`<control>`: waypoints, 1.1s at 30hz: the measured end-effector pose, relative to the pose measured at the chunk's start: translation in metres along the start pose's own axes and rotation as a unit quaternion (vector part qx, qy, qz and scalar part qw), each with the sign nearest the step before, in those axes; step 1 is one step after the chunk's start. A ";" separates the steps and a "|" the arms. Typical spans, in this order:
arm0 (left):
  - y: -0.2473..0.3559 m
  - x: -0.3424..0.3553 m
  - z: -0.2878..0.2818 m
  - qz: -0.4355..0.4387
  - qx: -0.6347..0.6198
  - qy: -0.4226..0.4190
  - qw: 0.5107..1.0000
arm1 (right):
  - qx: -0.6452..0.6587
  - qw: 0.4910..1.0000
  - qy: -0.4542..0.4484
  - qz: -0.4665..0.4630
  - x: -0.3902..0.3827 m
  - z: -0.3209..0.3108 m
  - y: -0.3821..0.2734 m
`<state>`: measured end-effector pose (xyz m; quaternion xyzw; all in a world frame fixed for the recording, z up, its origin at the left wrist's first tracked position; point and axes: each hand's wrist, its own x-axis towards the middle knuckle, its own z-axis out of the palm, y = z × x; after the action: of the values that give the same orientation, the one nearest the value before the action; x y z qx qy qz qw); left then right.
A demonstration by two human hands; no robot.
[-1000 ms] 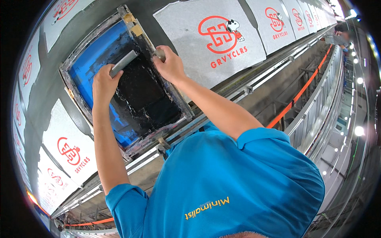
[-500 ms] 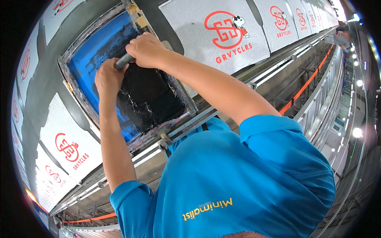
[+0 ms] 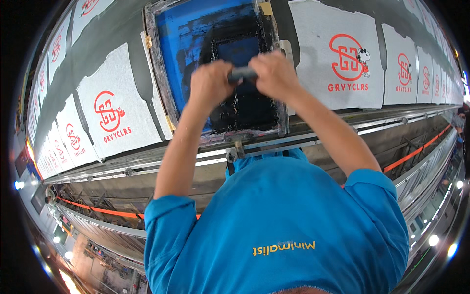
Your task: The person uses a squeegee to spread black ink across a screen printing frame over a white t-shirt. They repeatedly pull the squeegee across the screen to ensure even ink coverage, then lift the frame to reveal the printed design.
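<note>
My left hand [image 3: 210, 83] and my right hand [image 3: 275, 76] are both closed around the grey bar-like handle of a squeegee [image 3: 242, 74], one at each end. The squeegee is over the screen, and its blade is hidden below my hands. Around it is the worn, stained rim of a screen-printing frame [image 3: 159, 61]. Blue mesh [image 3: 178, 29] shows along the frame's left and far parts. Wet-looking black ink [image 3: 247, 115] covers the near right part, and a dark blue rectangle [image 3: 238, 51] edged in black lies just beyond the squeegee.
White fabric pieces with red prints, one at left [image 3: 112, 100] and one at right [image 3: 338, 54], lie in a row on a long grey table [image 3: 139, 68]. A metal rail [image 3: 313, 141] runs along its near edge. Behind me an orange strip [image 3: 416, 153] follows another long structure.
Both hands have drawn the squeegee nearer to my body across the screen. A dark blue rectangle now shows beyond it. The whole view has turned, so the frame stands more upright.
</note>
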<state>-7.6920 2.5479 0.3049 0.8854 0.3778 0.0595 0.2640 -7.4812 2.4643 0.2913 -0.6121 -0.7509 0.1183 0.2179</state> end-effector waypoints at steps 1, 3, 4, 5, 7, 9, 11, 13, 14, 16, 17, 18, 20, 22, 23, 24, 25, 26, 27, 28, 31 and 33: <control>-0.009 0.023 -0.004 -0.008 0.021 0.010 1.000 | -0.023 1.000 0.014 -0.005 0.020 0.001 0.014; -0.023 0.066 -0.020 -0.006 0.046 0.026 0.999 | -0.041 0.999 0.022 -0.016 0.064 -0.004 0.040; -0.031 0.083 -0.018 -0.007 0.040 0.053 0.998 | -0.039 0.999 0.027 -0.004 0.080 -0.003 0.048; -0.038 0.094 -0.012 -0.014 0.039 0.058 0.997 | -0.040 0.999 0.033 0.011 0.091 0.002 0.056; -0.045 0.106 0.000 -0.029 0.038 0.062 0.997 | -0.043 0.998 0.027 0.022 0.095 0.017 0.067; -0.032 0.088 0.009 -0.047 0.060 0.060 0.995 | -0.038 0.999 0.011 0.031 0.080 0.019 0.064; -0.028 0.060 0.024 -0.024 0.065 0.100 0.993 | -0.031 0.999 0.018 0.016 0.050 0.022 0.042; -0.017 0.024 0.040 0.005 0.020 0.121 0.992 | -0.021 0.999 0.035 0.005 0.016 0.021 0.022; -0.005 0.005 0.043 0.007 -0.001 0.117 0.993 | -0.020 0.999 0.028 0.017 -0.005 0.023 0.012; 0.011 -0.035 0.052 0.016 -0.009 0.102 0.995 | 0.001 0.999 0.005 0.040 -0.044 0.024 -0.012; 0.015 -0.055 0.059 0.002 -0.032 0.081 0.996 | 0.006 0.999 -0.011 0.051 -0.060 0.020 -0.026; 0.022 -0.069 0.060 0.010 -0.037 0.063 0.997 | -0.002 0.996 -0.049 0.072 -0.076 0.018 -0.036; 0.025 -0.084 0.055 0.022 -0.047 0.025 0.998 | 0.093 0.993 -0.037 0.059 -0.088 0.003 -0.050; 0.019 -0.078 0.047 0.012 -0.053 -0.016 0.998 | 0.227 0.969 -0.051 0.085 -0.077 -0.011 -0.036; 0.021 -0.069 0.034 0.000 -0.057 -0.034 0.998 | 0.233 0.962 0.042 0.138 -0.065 -0.015 -0.026; 0.022 -0.058 0.022 -0.012 -0.059 -0.049 0.997 | 0.172 0.963 0.123 0.165 -0.052 -0.019 -0.012; 0.022 -0.045 0.012 -0.036 -0.042 -0.052 0.997 | 0.150 0.948 0.197 0.198 -0.039 -0.016 0.008; 0.020 -0.028 0.005 -0.033 -0.029 -0.031 0.999 | 0.046 0.950 0.244 0.187 -0.031 -0.006 0.036; 0.016 -0.011 -0.001 -0.031 -0.018 -0.013 0.999 | 0.111 0.930 0.233 0.262 -0.024 0.006 0.052; 0.011 0.007 -0.008 -0.022 -0.021 -0.004 1.000 | 0.175 0.900 0.218 0.333 -0.018 0.016 0.063; -0.010 0.061 -0.017 -0.001 -0.004 0.011 1.000 | 0.246 0.852 0.209 0.412 -0.015 0.045 0.082; -0.024 0.076 -0.017 -0.008 -0.019 -0.012 1.000 | 0.255 0.841 0.214 0.426 -0.012 0.048 0.075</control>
<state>-7.6584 2.6220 0.3002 0.8778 0.3808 0.0537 0.2856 -7.4369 2.4733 0.2138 -0.8045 -0.2945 0.2525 0.4498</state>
